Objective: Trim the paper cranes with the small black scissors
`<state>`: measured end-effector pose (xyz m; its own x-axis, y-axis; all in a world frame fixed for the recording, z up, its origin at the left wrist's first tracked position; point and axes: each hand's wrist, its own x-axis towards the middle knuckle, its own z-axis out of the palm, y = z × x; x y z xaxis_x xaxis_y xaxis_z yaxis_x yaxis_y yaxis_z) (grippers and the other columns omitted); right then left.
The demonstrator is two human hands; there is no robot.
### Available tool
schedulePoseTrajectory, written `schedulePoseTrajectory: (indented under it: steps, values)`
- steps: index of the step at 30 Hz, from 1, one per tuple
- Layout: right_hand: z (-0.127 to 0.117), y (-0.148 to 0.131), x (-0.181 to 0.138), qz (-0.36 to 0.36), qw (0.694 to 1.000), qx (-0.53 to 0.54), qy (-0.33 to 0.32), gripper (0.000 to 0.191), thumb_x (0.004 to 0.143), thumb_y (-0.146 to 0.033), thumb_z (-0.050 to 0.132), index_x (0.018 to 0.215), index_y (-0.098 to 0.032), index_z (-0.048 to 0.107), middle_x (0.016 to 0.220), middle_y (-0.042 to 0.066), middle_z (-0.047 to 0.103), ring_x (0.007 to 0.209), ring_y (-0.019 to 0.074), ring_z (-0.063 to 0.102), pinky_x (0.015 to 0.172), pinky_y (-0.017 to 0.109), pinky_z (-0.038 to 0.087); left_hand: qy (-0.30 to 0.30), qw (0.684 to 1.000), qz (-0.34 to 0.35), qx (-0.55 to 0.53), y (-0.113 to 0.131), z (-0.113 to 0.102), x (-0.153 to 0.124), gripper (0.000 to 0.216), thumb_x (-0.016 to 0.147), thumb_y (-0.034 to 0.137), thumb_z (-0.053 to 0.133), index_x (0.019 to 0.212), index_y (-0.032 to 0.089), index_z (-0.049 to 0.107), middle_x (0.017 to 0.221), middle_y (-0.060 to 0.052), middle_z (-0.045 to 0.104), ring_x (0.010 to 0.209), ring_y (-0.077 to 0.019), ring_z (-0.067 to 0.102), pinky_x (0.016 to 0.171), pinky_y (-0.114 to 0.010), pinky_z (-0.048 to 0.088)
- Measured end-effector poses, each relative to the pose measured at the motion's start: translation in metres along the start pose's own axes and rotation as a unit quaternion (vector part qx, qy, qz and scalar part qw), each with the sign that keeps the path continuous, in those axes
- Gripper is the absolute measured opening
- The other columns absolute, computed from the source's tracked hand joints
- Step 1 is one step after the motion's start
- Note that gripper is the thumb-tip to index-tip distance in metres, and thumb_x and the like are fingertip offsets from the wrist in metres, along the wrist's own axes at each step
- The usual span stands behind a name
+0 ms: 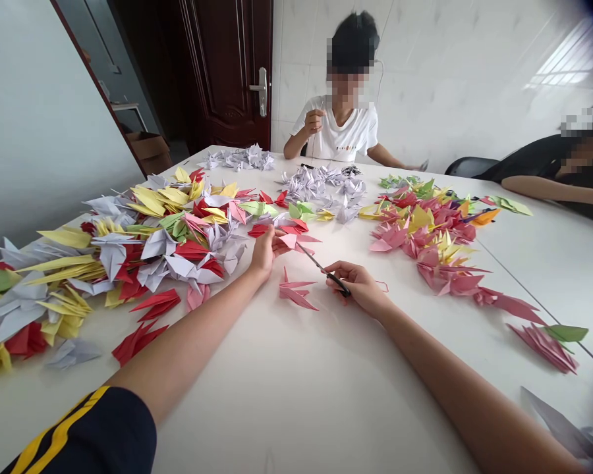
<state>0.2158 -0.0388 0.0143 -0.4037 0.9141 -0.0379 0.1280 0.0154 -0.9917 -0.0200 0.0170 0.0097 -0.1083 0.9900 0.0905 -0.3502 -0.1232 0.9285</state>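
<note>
Between the fingers of my left hand (pixel 265 253) is a pink paper crane (pixel 289 241), held a little above the white table. My right hand (pixel 358 284) is closed around the black handles of a pair of scissors (pixel 321 268), whose blades point up and left to the pink crane. Whether the blades touch the paper I cannot tell. Below my hands a second pink paper crane (pixel 296 294) lies loose on the table. A thin red loop of string or wire (pixel 383 287) shows beside my right hand.
A big heap of yellow, red, white and green paper cranes (pixel 163 247) covers the left side. White cranes (pixel 321 181) lie at the back. Strung pink cranes (pixel 445 263) run along the right. One person (pixel 348 128) sits opposite, another person (pixel 548 164) at the right edge.
</note>
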Motion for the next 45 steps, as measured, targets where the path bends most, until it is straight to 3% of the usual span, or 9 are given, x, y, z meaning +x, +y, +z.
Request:
schedulePoseTrajectory:
  steps: [4, 8, 12, 19, 27, 39, 45]
  values:
    - [0.0, 0.0, -0.001, 0.0, 1.0, -0.008, -0.008, 0.041, 0.074, -0.048, 0.08, 0.1, -0.018, 0.068, 0.062, -0.006, 0.053, 0.042, 0.0079, 0.048, 0.041, 0.023, 0.038, -0.037, 0.997, 0.027, 0.059, -0.003, 0.0, -0.002, 0.045, 0.06, 0.057, 0.084, 0.07, 0.015, 0.072, 0.075, -0.006, 0.071, 0.074, -0.0185, 0.066, 0.079, -0.035, 0.056]
    - [0.0, -0.002, -0.002, -0.015, 1.0, -0.001, -0.012, 0.037, 0.077, -0.047, 0.078, 0.099, -0.019, 0.066, 0.063, -0.006, 0.052, 0.043, 0.0072, 0.047, 0.042, 0.022, 0.035, 0.028, 0.996, 0.036, 0.083, -0.002, -0.003, -0.002, 0.037, 0.052, 0.039, 0.091, 0.076, 0.016, 0.075, 0.08, -0.006, 0.074, 0.079, -0.0193, 0.067, 0.082, -0.034, 0.054]
    - [0.0, -0.005, -0.004, -0.019, 0.999, 0.026, -0.041, 0.039, 0.073, -0.049, 0.08, 0.093, -0.019, 0.064, 0.062, -0.005, 0.051, 0.046, 0.0089, 0.046, 0.042, 0.023, 0.036, 0.084, 0.995, 0.034, 0.041, -0.001, -0.005, 0.0, 0.036, 0.051, 0.03, 0.089, 0.079, 0.016, 0.072, 0.082, -0.006, 0.074, 0.082, -0.0194, 0.069, 0.086, -0.036, 0.054]
    - [0.006, -0.008, -0.006, -0.02, 0.999, -0.027, -0.029, 0.036, 0.074, -0.049, 0.079, 0.087, -0.019, 0.061, 0.06, -0.006, 0.052, 0.045, 0.0088, 0.046, 0.045, 0.024, 0.032, 0.034, 0.998, -0.003, -0.05, 0.0, -0.003, 0.001, 0.041, 0.058, 0.017, 0.08, 0.097, 0.02, 0.068, 0.081, 0.0, 0.071, 0.081, -0.0149, 0.069, 0.087, -0.035, 0.057]
    - [0.009, -0.004, -0.006, -0.013, 0.999, -0.044, -0.001, 0.037, 0.072, -0.047, 0.081, 0.09, -0.019, 0.064, 0.066, -0.004, 0.056, 0.046, 0.009, 0.049, 0.045, 0.024, 0.034, 0.05, 0.993, -0.053, -0.098, 0.005, 0.003, -0.002, 0.03, 0.054, 0.018, 0.083, 0.082, 0.016, 0.071, 0.081, -0.002, 0.072, 0.073, -0.0132, 0.068, 0.078, -0.032, 0.057]
    - [0.008, 0.001, -0.002, -0.012, 0.999, -0.03, 0.024, 0.042, 0.07, -0.048, 0.083, 0.096, -0.019, 0.069, 0.066, -0.005, 0.054, 0.046, 0.0087, 0.049, 0.042, 0.023, 0.037, 0.064, 0.998, 0.008, -0.013, 0.001, 0.003, -0.002, 0.035, 0.048, 0.033, 0.087, 0.071, 0.015, 0.066, 0.071, 0.0, 0.066, 0.069, -0.0138, 0.063, 0.07, -0.029, 0.053]
    - [0.008, 0.001, -0.003, -0.022, 0.999, -0.015, 0.036, 0.038, 0.072, -0.047, 0.082, 0.096, -0.02, 0.07, 0.067, -0.004, 0.056, 0.047, 0.0099, 0.051, 0.042, 0.024, 0.036, 0.036, 0.999, 0.008, -0.002, 0.001, 0.002, -0.003, 0.038, 0.051, 0.035, 0.087, 0.074, 0.015, 0.065, 0.073, -0.001, 0.067, 0.069, -0.0132, 0.063, 0.069, -0.027, 0.05]
